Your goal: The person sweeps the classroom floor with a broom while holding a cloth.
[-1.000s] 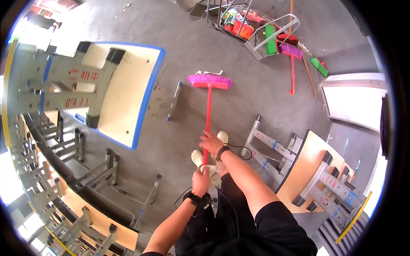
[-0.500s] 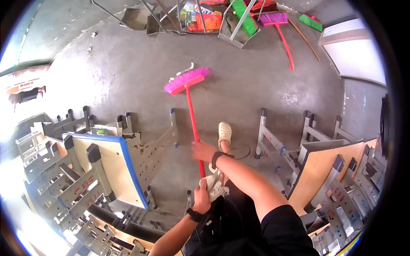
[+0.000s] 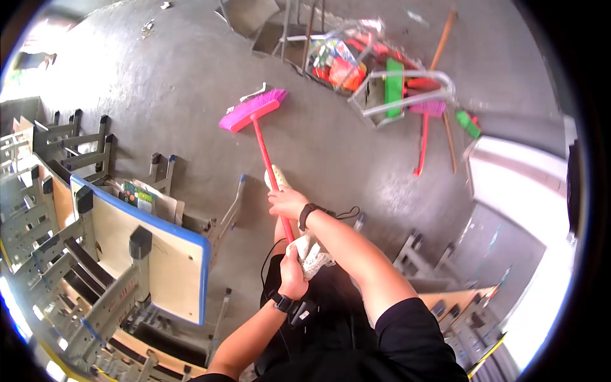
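A broom [image 3: 265, 149] with a red handle and bright purple bristles reaches forward from me, its head on the grey floor. My right hand [image 3: 288, 203] is closed around the middle of the handle. Lower down, at the handle's upper end, my left hand [image 3: 294, 277] grips the broom too. A crumpled white cloth [image 3: 314, 260] is bunched against the left hand; whether its fingers hold the cloth is partly hidden. Just beyond the bristles lies a pale strip of litter [image 3: 254, 93].
Stacked desks with a blue-edged top [image 3: 143, 235] line the left, with more desk frames [image 3: 410, 251] at lower right. Ahead stand long-handled dustpans [image 3: 375, 105], one holding colourful wrappers [image 3: 344, 71]. A second broom [image 3: 424, 143] lies beyond, near a white panel [image 3: 519, 184].
The view has turned to the right, and the dustpans appear nearer. My right hand, loose and blurred at the handle before, now wraps around it. One shoe has stepped forward beside the handle.
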### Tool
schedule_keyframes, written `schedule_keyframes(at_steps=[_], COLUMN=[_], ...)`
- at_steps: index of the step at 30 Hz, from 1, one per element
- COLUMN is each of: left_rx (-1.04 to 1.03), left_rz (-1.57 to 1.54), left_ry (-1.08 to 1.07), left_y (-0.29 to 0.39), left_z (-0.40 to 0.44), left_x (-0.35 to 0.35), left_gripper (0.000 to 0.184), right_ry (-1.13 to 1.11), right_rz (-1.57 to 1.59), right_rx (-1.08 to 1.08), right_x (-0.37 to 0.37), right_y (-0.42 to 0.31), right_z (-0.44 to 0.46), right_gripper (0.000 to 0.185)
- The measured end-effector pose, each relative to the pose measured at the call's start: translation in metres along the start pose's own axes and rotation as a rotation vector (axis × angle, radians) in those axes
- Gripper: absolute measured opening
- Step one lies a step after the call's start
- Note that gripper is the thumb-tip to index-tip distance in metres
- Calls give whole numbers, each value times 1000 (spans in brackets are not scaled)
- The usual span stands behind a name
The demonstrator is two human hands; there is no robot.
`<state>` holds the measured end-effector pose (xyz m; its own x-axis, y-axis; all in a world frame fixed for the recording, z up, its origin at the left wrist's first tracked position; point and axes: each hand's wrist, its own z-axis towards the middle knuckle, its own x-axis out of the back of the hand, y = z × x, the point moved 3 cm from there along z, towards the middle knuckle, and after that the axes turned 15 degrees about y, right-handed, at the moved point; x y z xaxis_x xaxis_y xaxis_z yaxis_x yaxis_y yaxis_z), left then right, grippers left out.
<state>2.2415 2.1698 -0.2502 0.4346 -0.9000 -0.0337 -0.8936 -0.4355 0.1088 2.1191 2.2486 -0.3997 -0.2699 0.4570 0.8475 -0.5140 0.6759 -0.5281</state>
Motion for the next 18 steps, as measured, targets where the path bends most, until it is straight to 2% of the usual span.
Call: schedule_keyframes(at_steps=[5, 10, 16, 18], left_rx=[-42, -73, -169, -235], left_rz=[-237, -276, -221, -59], left_ry=[-7, 103, 112, 153], left_y=[77, 171, 251, 268], left_z=[9, 5, 30, 54], left_x=[-78, -128, -161, -159], left_gripper=[43, 40, 38, 37], right_ry=[-140, -213, -185, -182], right_rz=[-37, 13, 58, 55], right_rx=[134, 124, 152, 108], right_x=[50, 78, 83, 95], right_y=[63, 106, 153, 166], right_z=[86, 169, 249, 275], right_gripper=[8, 13, 14, 13])
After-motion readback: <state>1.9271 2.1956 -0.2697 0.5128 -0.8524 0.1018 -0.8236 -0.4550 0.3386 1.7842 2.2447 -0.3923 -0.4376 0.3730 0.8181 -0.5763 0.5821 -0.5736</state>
